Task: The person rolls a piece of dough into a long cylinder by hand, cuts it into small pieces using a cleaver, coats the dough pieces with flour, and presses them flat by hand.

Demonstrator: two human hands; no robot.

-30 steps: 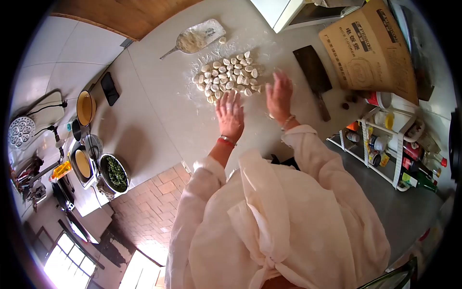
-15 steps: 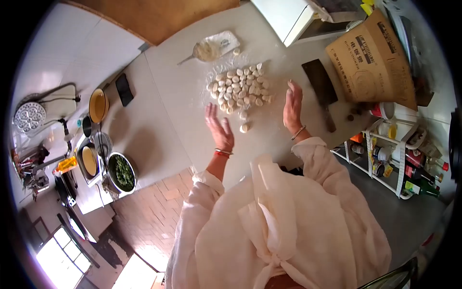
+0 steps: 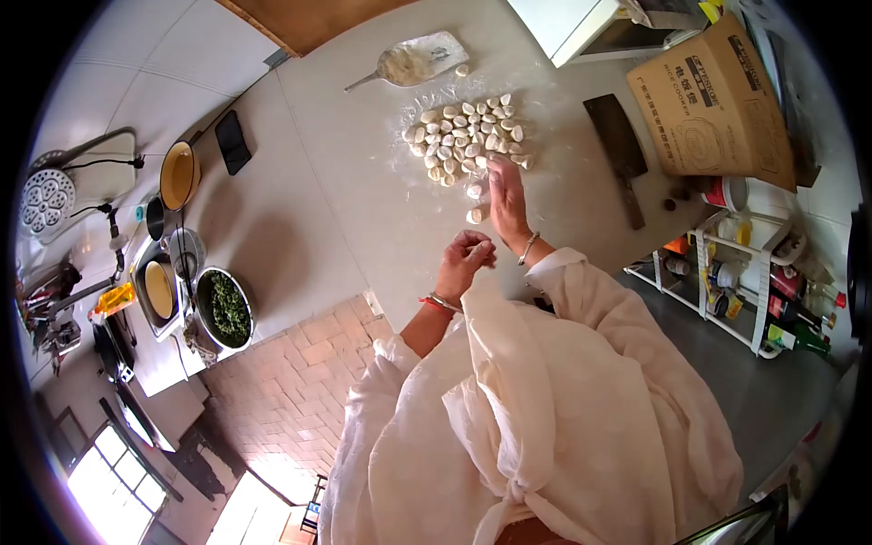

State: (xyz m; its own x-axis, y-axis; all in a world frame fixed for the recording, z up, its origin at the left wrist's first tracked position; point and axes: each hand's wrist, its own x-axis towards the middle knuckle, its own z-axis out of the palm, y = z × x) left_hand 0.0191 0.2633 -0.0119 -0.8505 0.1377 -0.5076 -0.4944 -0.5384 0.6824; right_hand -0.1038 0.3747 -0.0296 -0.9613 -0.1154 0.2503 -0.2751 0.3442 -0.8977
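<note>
Floured dough pieces (image 3: 468, 136) lie in a loose cluster on the pale worktop, with two more pieces (image 3: 477, 214) apart at its near side. My right hand (image 3: 510, 202) reaches along the cluster's near right edge, fingers stretched out and held together, palm turned inward; no held thing shows in it. Closer to my body, my left hand (image 3: 465, 262) is closed, its fingers curled against the thumb. Whether anything is inside that hand is hidden. Behind the cluster a metal scoop (image 3: 406, 65) holds flour.
To the right a cleaver (image 3: 618, 150) lies beside a cardboard rice cooker box (image 3: 713, 109). A bottle rack (image 3: 740, 282) stands below it. Leftward are a phone (image 3: 233, 143), an enamel basin (image 3: 180, 175) and a bowl of chopped greens (image 3: 227, 309). White flour dusts the worktop (image 3: 363, 163).
My hands have come from wide apart to close together. The left moved right and toward my body, its fingers curling closed; the right moved left toward the dough pieces. The view shifted slightly.
</note>
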